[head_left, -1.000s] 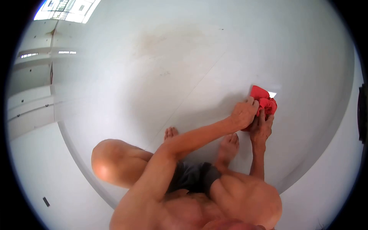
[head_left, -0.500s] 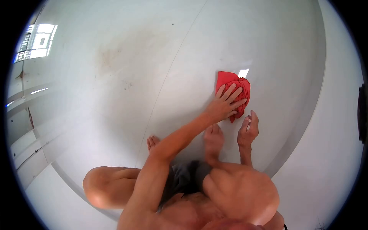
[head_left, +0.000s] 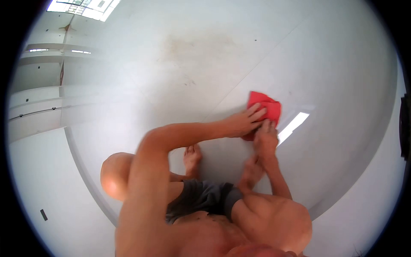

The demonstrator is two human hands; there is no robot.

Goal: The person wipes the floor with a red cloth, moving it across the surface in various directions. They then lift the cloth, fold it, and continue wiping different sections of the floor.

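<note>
A red cloth (head_left: 269,108), bunched and partly folded, lies on the glossy pale floor in front of me. My left hand (head_left: 246,122) reaches across from the left, its fingers bent over the near left part of the cloth. At the cloth's lower edge, my right hand (head_left: 266,136) has its fingers drawn together on the fabric, close beside the left fingertips. Both hands are slightly blurred. The underside of the cloth and the left thumb are hidden.
My bare feet (head_left: 192,157) and bent knees (head_left: 116,175) are close below the hands. A brownish smudge (head_left: 180,45) and small dark specks (head_left: 188,82) mark the floor. Pale walls (head_left: 45,171) border it left and right; a bright window reflection (head_left: 293,127) shines beside the cloth.
My right hand has moved up and left from beside the cloth onto its lower edge. The left fingers have slid to the cloth's near left side. The camera view has turned.
</note>
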